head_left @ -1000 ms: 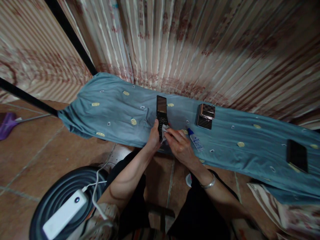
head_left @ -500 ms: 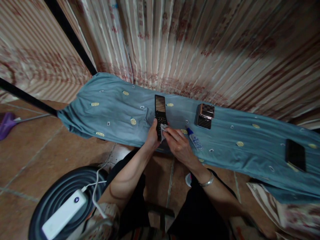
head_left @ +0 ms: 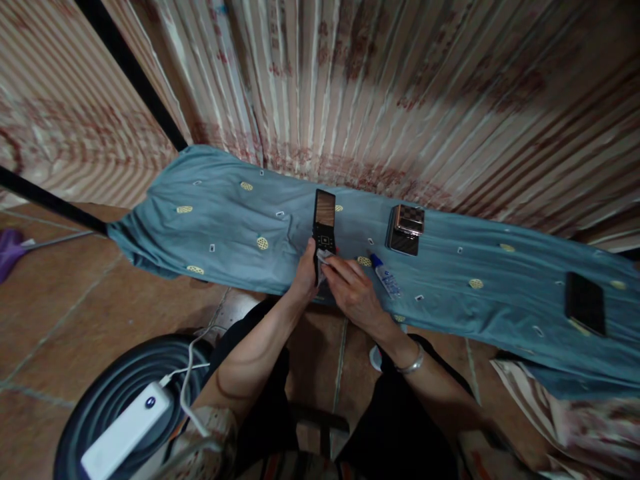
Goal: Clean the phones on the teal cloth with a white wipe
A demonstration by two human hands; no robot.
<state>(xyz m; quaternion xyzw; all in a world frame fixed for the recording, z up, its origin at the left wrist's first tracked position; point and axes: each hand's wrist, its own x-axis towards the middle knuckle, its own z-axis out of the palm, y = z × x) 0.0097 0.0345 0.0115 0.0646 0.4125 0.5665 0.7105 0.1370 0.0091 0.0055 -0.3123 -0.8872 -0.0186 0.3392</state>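
Note:
An unfolded black flip phone (head_left: 325,212) stands out from my left hand (head_left: 303,275), whose fingers are closed round its lower, keypad half. My right hand (head_left: 353,290) pinches a small crumpled pale cloth (head_left: 324,256) and presses it against the keys. Part of the keypad is hidden by the cloth and fingers. Just right of my right hand, a clear marker-shaped bottle with a blue cap (head_left: 385,275) lies on the blue-green patterned cloth cover (head_left: 235,227).
Farther right, a checkered folded phone (head_left: 410,219) rests on a dark flat device (head_left: 403,242). A black phone (head_left: 585,304) lies at the far right. A white power bank (head_left: 127,430) with a cable sits on a round dark ridged stool (head_left: 95,387) at lower left. A pleated curtain (head_left: 310,87) hangs behind.
The phone's screen half has tilted slightly to the right. My right hand with the cloth has shifted slightly left over the keypad. The whole view has moved a little.

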